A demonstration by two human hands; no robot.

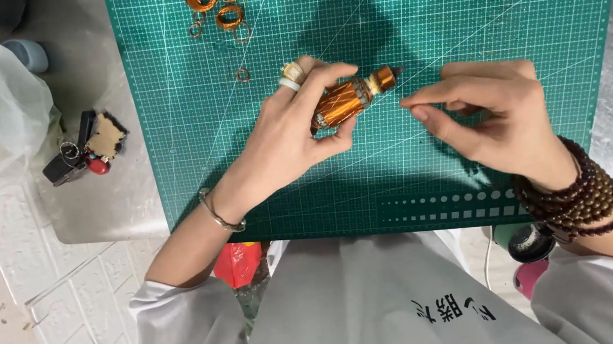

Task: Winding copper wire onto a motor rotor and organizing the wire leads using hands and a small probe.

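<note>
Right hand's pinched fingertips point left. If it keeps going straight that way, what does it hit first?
Likely the copper-wound armature held in the left hand: its commutator end faces the right hand pinch. Height is unclear from this view, so it might pass just below.

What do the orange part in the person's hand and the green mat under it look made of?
Wound part in the left hand: likely enamelled copper wire, from its shiny orange strands, on a metal core. Green mat: matte rubbery plastic, probably, with printed white grid lines.

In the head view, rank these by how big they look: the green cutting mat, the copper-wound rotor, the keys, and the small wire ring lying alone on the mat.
1. Cutting mat
2. Rotor, partly hidden by the left hand
3. Keys, close to the rotor in size, so that order is unsure
4. Wire ring
</note>
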